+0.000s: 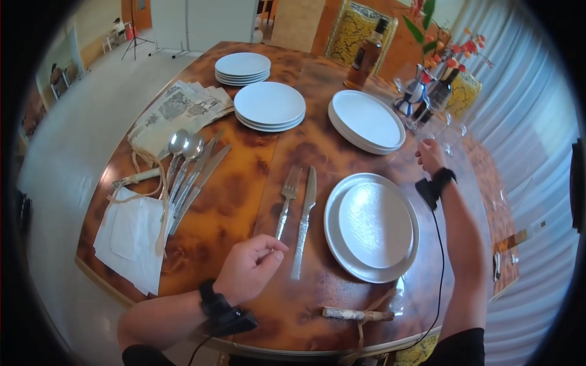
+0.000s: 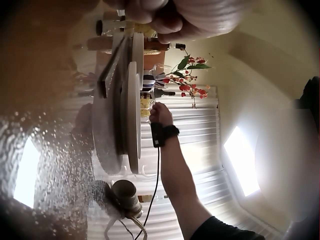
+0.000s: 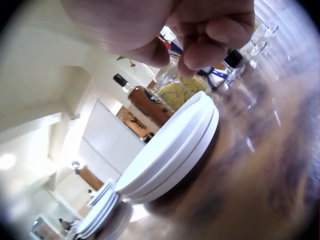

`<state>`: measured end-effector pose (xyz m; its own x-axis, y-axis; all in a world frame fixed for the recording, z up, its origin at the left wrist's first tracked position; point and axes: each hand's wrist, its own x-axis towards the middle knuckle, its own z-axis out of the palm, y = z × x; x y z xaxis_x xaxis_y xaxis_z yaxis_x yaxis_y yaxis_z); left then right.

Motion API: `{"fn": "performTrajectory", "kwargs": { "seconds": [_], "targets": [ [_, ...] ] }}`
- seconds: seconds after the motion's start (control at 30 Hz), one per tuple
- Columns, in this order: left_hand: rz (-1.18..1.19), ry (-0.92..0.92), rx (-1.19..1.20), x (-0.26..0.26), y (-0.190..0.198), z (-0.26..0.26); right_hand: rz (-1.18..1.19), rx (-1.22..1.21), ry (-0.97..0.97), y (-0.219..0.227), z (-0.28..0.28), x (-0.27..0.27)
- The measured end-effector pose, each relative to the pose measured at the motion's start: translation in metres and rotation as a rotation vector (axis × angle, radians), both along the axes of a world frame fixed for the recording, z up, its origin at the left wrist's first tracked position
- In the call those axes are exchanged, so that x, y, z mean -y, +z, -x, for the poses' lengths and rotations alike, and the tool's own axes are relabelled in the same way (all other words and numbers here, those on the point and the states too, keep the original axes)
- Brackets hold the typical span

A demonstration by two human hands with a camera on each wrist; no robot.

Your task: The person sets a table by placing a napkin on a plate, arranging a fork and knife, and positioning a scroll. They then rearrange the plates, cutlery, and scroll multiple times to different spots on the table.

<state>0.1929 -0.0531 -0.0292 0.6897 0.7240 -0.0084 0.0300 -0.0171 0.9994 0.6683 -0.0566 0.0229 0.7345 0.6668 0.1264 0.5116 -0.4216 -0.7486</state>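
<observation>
My left hand point(image 1: 250, 268) lies at the lower end of a silver fork point(image 1: 287, 198), thumb and forefinger pinching its handle. A table knife point(image 1: 305, 226) lies just right of the fork. Further right, a small white plate point(image 1: 375, 226) sits on a larger plate point(image 1: 332, 244). Over the table's right side, my right hand point(image 1: 431, 155) has loosely bent fingers, with a gap between thumb and fingertips in the right wrist view. It is beside a stack of large white plates point(image 1: 366, 119), near stemmed glasses point(image 1: 448, 134).
Two more plate stacks point(image 1: 268, 104) point(image 1: 243, 64) stand at the back left beside folded printed cloths point(image 1: 180, 113). Spoons point(image 1: 192, 149) and knives point(image 1: 204, 177) lie left, above white napkins point(image 1: 131, 238). A twine-tied roll point(image 1: 357, 314) is near the front edge. Bottles point(image 1: 366, 58) and flowers point(image 1: 467, 49) stand at the back right.
</observation>
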Motion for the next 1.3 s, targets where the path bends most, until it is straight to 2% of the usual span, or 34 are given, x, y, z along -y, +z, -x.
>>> {"fn": "performTrajectory", "kwargs": {
  "seconds": [0.07, 0.17, 0.4, 0.47, 0.5, 0.6, 0.63, 0.7, 0.77, 0.8, 0.9, 0.97, 1.1, 1.3],
  "targets": [
    [0.007, -0.016, -0.02, 0.001, 0.005, 0.001, 0.196, -0.039, -0.065, -0.003, -0.011, -0.032],
    [0.053, -0.034, 0.0, 0.002, 0.009, 0.0, 0.319, -0.051, -0.107, -0.009, 0.006, -0.057],
    [-0.171, -0.044, -0.054, 0.0, 0.006, -0.001, 0.348, 0.033, 0.041, -0.025, -0.002, -0.07],
    [-0.157, -0.042, -0.051, 0.0, 0.006, 0.0, 0.648, 0.557, 0.35, -0.034, -0.044, -0.072],
    [-0.15, -0.043, -0.048, 0.0, 0.006, -0.001, 0.792, 0.823, 0.503, -0.029, -0.044, -0.07],
    [-0.137, -0.054, -0.057, 0.0, 0.009, 0.001, 0.299, 0.235, 0.116, -0.02, -0.037, -0.053],
    [-0.122, -0.058, -0.068, -0.001, 0.011, 0.001, 0.13, -0.029, -0.057, -0.012, -0.033, -0.046],
    [-0.09, -0.071, -0.093, -0.001, 0.015, 0.001, 0.191, 0.234, 0.013, -0.017, -0.068, -0.019],
    [-0.102, -0.067, -0.075, 0.0, 0.014, 0.001, 0.041, 0.055, -0.044, -0.019, -0.098, 0.019],
    [-0.108, -0.065, -0.066, 0.0, 0.012, 0.001, -0.142, -0.256, -0.137, -0.021, -0.104, 0.042],
    [-0.102, -0.06, -0.057, 0.002, 0.007, 0.0, -0.231, -0.275, -0.182, -0.033, -0.106, 0.111],
    [-0.104, -0.071, -0.062, 0.002, 0.009, -0.001, -0.305, -0.244, -0.21, -0.032, -0.079, 0.142],
    [-0.102, -0.054, -0.074, 0.004, 0.011, -0.002, -0.29, -0.284, -0.317, -0.046, -0.052, 0.17],
    [-0.114, -0.046, -0.085, 0.002, 0.004, 0.0, -0.279, -0.362, -0.263, -0.074, -0.045, 0.169]
  ]
}}
